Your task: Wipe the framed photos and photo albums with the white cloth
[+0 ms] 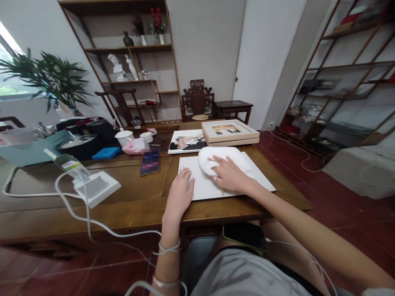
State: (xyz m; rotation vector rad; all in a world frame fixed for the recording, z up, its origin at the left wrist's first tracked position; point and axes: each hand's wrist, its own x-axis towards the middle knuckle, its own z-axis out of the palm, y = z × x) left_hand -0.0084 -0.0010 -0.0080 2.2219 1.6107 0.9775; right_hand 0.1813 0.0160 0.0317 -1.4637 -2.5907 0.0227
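Note:
A flat white board (259,174) lies on the wooden table right in front of me. My right hand (226,173) presses a white, fluffy cloth (206,158) onto the board, its fingers over the near side of the cloth and a ring on one finger. The cloth looks bunched into a thick pad. My left hand (181,189) lies flat on the board's left edge, fingers stretched out and holding nothing. A small tan strip (222,192) shows on the board below my right hand.
Behind the board lie a photo panel (182,144) and stacked light-wood frames (256,135). Left stand a phone (149,162), a pink-and-white bag (135,145), a blue box (105,153) and an open white box (101,187). A white cable (117,234) loops over the table's front edge.

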